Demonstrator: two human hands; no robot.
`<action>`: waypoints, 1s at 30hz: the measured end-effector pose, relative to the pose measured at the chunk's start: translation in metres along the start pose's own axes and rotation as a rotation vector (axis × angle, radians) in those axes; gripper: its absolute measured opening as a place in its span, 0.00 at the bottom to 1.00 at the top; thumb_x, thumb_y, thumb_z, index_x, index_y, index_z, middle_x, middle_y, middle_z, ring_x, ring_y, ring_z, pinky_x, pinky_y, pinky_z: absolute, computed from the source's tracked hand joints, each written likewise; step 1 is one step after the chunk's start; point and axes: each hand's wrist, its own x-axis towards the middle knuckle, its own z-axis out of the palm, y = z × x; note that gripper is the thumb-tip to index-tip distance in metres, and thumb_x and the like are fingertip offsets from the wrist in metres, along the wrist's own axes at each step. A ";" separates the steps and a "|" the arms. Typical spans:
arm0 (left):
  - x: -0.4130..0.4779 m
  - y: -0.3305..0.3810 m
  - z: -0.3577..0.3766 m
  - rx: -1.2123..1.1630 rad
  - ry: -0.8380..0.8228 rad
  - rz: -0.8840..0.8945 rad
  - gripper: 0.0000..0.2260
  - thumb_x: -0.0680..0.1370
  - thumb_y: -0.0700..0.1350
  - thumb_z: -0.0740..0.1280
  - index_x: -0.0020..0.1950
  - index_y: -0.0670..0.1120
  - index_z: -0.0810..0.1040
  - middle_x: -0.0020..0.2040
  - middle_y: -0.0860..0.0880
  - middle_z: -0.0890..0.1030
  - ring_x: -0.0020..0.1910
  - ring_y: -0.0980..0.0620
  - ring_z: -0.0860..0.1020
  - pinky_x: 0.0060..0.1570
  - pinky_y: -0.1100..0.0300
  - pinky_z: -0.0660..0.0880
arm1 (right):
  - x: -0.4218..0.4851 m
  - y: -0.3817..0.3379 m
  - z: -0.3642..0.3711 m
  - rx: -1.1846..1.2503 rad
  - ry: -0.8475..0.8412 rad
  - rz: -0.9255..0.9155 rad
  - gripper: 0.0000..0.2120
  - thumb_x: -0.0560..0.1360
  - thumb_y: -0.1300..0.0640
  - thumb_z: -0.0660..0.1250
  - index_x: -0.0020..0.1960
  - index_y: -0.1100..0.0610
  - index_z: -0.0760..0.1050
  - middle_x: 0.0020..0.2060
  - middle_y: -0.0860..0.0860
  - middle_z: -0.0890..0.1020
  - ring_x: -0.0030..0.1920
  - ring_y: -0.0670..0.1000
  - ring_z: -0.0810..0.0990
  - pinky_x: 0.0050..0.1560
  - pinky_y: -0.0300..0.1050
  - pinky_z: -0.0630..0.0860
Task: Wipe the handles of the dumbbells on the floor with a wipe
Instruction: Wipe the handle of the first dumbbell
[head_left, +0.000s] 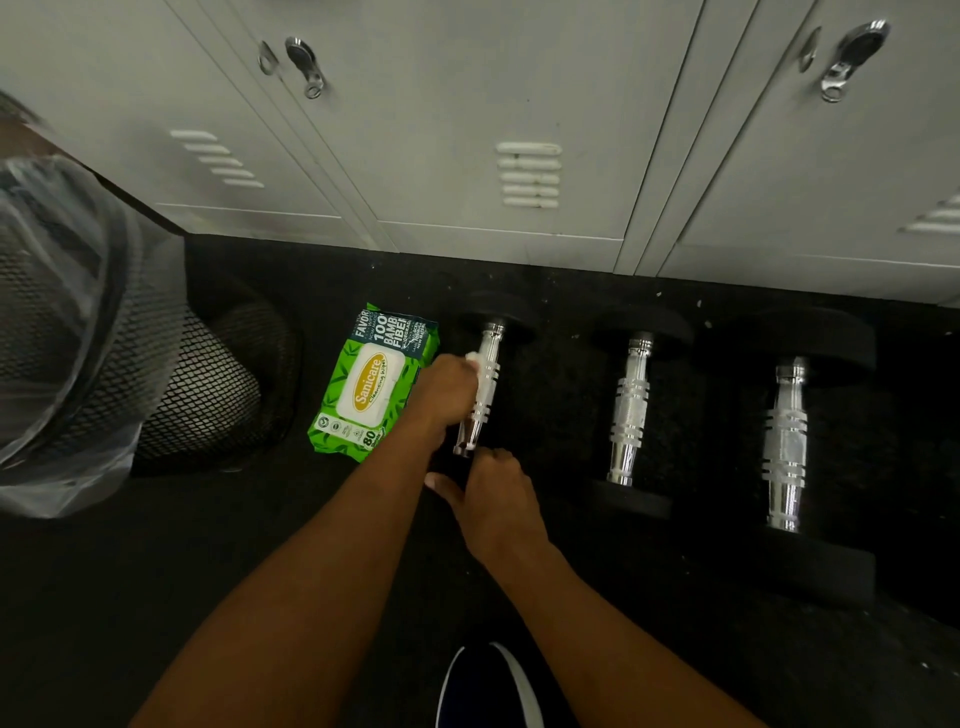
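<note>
Wiping dumbbell 1 of 3: the left grip (447, 387) curls around the wipe (474, 358), pressing it on the first dumbbell (485, 400) handle on the floor. The right grip (493, 493) clasps its 6 o'clock end. The next move likely calls for shifting toward 3 o'clock, to the middle dumbbell (631, 410).

Gym locker room: metal lockers (524, 130), dumbbells (631, 410), black rubber floor (208, 597).

The wipe pack (371, 384) is bright green with a leaf print, a dark teal band lettered white, and a white lid bearing a yellow oval. The wipe (474, 357) is white. The pack-side dumbbell (470, 436), middle dumbbell (630, 410) and far-right dumbbell (787, 447) have ringed chrome handles and black heads. The floor (260, 571) is black, flecked pale. The lockers (467, 104) are pale grey, the mesh bin (208, 384) black, the shoe (483, 686) navy edged white.
</note>
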 end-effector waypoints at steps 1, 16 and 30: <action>0.003 0.006 -0.001 -0.043 0.006 0.010 0.20 0.82 0.49 0.57 0.49 0.34 0.79 0.52 0.32 0.80 0.54 0.36 0.78 0.49 0.51 0.73 | 0.000 0.000 0.000 -0.012 -0.004 0.003 0.31 0.74 0.39 0.64 0.66 0.62 0.69 0.62 0.58 0.74 0.64 0.55 0.72 0.63 0.48 0.72; -0.039 -0.012 -0.005 0.293 -0.060 0.161 0.17 0.85 0.43 0.50 0.58 0.35 0.75 0.58 0.34 0.78 0.58 0.35 0.76 0.56 0.48 0.69 | -0.003 -0.002 -0.003 0.027 0.010 -0.020 0.26 0.74 0.43 0.66 0.63 0.62 0.72 0.58 0.57 0.75 0.59 0.55 0.75 0.58 0.45 0.72; -0.011 0.001 0.000 0.095 0.060 -0.029 0.15 0.81 0.43 0.57 0.55 0.32 0.77 0.56 0.33 0.79 0.57 0.35 0.77 0.50 0.51 0.71 | -0.001 -0.002 -0.001 0.011 0.007 -0.009 0.28 0.75 0.42 0.65 0.65 0.62 0.71 0.61 0.58 0.75 0.63 0.56 0.73 0.63 0.47 0.71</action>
